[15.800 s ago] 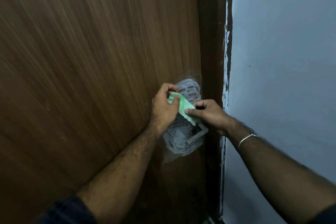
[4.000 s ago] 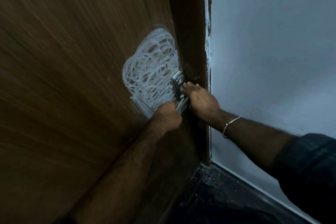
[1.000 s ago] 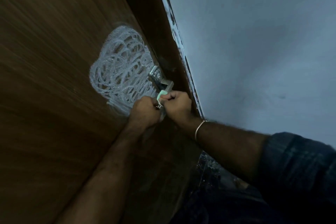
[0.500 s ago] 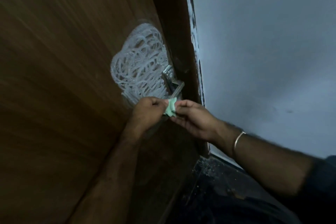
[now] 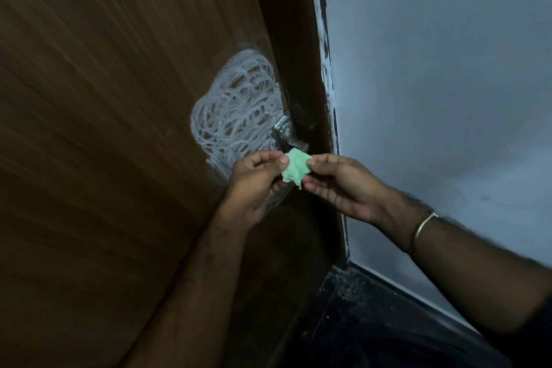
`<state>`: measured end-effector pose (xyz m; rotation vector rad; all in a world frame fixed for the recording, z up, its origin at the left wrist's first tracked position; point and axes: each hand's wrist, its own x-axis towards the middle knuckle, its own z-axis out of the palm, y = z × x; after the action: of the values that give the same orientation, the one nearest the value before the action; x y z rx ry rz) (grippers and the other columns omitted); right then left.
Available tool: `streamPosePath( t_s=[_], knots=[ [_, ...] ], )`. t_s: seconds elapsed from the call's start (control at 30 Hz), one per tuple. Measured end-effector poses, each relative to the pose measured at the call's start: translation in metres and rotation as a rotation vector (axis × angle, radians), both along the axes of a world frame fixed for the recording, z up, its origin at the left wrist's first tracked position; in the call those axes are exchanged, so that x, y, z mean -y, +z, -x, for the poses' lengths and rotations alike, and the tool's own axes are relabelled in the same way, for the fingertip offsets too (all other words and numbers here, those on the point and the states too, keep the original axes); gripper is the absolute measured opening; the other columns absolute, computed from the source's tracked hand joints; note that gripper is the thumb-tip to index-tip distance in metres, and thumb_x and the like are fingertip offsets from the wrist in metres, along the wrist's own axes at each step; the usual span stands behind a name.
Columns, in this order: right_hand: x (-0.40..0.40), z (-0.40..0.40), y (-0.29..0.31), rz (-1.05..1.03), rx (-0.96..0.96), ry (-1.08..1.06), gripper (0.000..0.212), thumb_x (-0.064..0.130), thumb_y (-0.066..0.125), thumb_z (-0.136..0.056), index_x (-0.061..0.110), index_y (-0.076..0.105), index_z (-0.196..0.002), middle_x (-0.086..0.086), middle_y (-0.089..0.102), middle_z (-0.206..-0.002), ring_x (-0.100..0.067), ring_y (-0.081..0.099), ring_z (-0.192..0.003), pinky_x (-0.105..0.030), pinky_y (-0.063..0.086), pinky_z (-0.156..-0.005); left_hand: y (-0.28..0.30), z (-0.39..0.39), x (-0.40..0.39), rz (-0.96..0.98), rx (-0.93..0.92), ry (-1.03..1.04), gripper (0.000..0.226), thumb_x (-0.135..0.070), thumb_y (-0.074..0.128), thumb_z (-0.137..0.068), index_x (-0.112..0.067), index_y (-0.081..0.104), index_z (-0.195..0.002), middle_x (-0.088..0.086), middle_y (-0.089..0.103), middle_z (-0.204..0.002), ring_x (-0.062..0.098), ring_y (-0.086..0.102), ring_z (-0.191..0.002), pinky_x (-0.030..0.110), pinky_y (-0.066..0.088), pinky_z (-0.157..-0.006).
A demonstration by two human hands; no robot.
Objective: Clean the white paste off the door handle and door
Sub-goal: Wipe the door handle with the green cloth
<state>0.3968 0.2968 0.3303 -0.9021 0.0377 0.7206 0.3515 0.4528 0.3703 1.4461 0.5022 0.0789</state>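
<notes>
Swirling white paste (image 5: 239,110) coats wooden door (image 5: 104,128).

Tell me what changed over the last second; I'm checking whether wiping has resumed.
Both hands drew the small green cloth down off the metal door handle; the left hand and right hand now pinch it between them. The white paste scribble on the brown wooden door looks unchanged.
</notes>
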Motion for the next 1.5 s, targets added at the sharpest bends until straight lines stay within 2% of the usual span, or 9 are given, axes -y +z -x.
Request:
streamPosePath(
  t_s=[0.07, 0.2, 0.27, 0.7, 0.87, 1.1, 1.27, 1.37, 1.5],
  knots=[
    [-0.002, -0.001, -0.001, 0.048, 0.044, -0.068, 0.009, 0.003, 0.063, -0.091, 0.005, 0.065, -0.1, -0.012, 0.069, -0.087, -0.014, 0.066, -0.07, -0.023, 0.06, -0.065, -0.002, -0.001, -0.002, 0.052, -0.019, -0.026, 0.01, -0.001, 0.064, -0.094, -0.011, 0.065, -0.096, -0.003, 0.076, -0.072, 0.007, 0.073, -0.066, 0.021, 0.057, -0.054],
    [-0.005, 0.001, -0.007, 0.643, 0.634, -0.394, 0.012, 0.012, 0.078, -0.082, 0.013, 0.067, -0.088, -0.001, 0.066, -0.081, -0.01, 0.061, -0.071, -0.021, 0.053, -0.065, -0.005, -0.003, -0.002, 0.039, -0.012, -0.005, 0.018, 0.002, 0.068, -0.09, -0.013, 0.065, -0.1, -0.002, 0.078, -0.078, 0.009, 0.076, -0.072, 0.022, 0.057, -0.056],
    [-0.007, 0.004, -0.004, 0.56, 0.719, -0.325, 0.013, 0.022, 0.078, -0.083, 0.015, 0.071, -0.092, -0.001, 0.07, -0.085, -0.013, 0.066, -0.079, -0.024, 0.057, -0.072, -0.006, -0.004, -0.001, 0.009, 0.015, 0.007, 0.021, 0.004, 0.07, -0.087, -0.012, 0.065, -0.099, -0.001, 0.078, -0.077, 0.008, 0.075, -0.071, 0.02, 0.056, -0.056],
    [0.004, -0.015, -0.006, -0.012, 0.046, -0.122, 0.016, -0.002, 0.048, -0.092, 0.01, 0.058, -0.088, -0.014, 0.065, -0.092, -0.023, 0.069, -0.08, -0.032, 0.059, -0.065, -0.003, -0.013, 0.003, -0.182, 0.046, 0.093, 0.023, 0.005, 0.055, -0.096, -0.016, 0.063, -0.095, 0.004, 0.066, -0.088, 0.013, 0.064, -0.076, 0.024, 0.053, -0.061],
    [0.008, -0.016, -0.004, 0.116, 0.178, 0.1, 0.021, 0.016, 0.056, -0.095, 0.007, 0.06, -0.114, -0.014, 0.071, -0.096, -0.023, 0.069, -0.073, -0.031, 0.057, -0.059, -0.004, -0.017, 0.008, -0.367, 0.127, 0.05, 0.024, 0.001, 0.061, -0.095, -0.022, 0.063, -0.09, 0.002, 0.065, -0.088, 0.01, 0.062, -0.078, 0.012, 0.05, -0.058],
    [0.009, -0.014, -0.005, 0.353, 0.291, 0.178, 0.009, 0.014, 0.065, -0.091, 0.014, 0.074, -0.091, -0.001, 0.073, -0.081, -0.01, 0.066, -0.069, -0.023, 0.05, -0.059, -0.008, -0.008, 0.005, -1.023, 0.207, -0.047, 0.012, -0.022, 0.063, -0.096, -0.025, 0.065, -0.108, -0.009, 0.062, -0.11, 0.006, 0.056, -0.104, 0.025, 0.047, -0.082],
    [0.005, -0.011, -0.004, 0.206, 0.2, 0.101, 0.008, 0.006, 0.063, -0.092, 0.009, 0.07, -0.095, -0.008, 0.072, -0.089, -0.017, 0.068, -0.082, -0.029, 0.054, -0.07, -0.012, -0.003, 0.005, -0.633, 0.068, -0.244, 0.022, -0.031, 0.068, -0.094, -0.018, 0.073, -0.11, -0.004, 0.074, -0.098, 0.01, 0.07, -0.094, 0.027, 0.056, -0.077],
    [0.001, -0.009, -0.002, 0.206, 0.208, 0.011, 0.018, 0.002, 0.066, -0.089, 0.01, 0.06, -0.105, -0.003, 0.071, -0.081, -0.013, 0.066, -0.072, -0.025, 0.053, -0.06, -0.016, -0.004, 0.004, -0.368, 0.013, -0.207, 0.021, -0.017, 0.074, -0.089, -0.012, 0.072, -0.109, 0.005, 0.078, -0.095, 0.015, 0.075, -0.088, 0.025, 0.059, -0.069],
    [0.0, -0.006, -0.006, 0.587, 0.587, -0.136, 0.028, 0.011, 0.076, -0.084, 0.016, 0.06, -0.107, 0.003, 0.065, -0.093, -0.01, 0.061, -0.083, -0.025, 0.056, -0.072, -0.021, -0.01, 0.0, -0.339, -0.035, -0.091, 0.012, -0.006, 0.069, -0.091, -0.017, 0.073, -0.093, 0.003, 0.077, -0.079, 0.011, 0.074, -0.07, 0.02, 0.054, -0.057]
  ],
)
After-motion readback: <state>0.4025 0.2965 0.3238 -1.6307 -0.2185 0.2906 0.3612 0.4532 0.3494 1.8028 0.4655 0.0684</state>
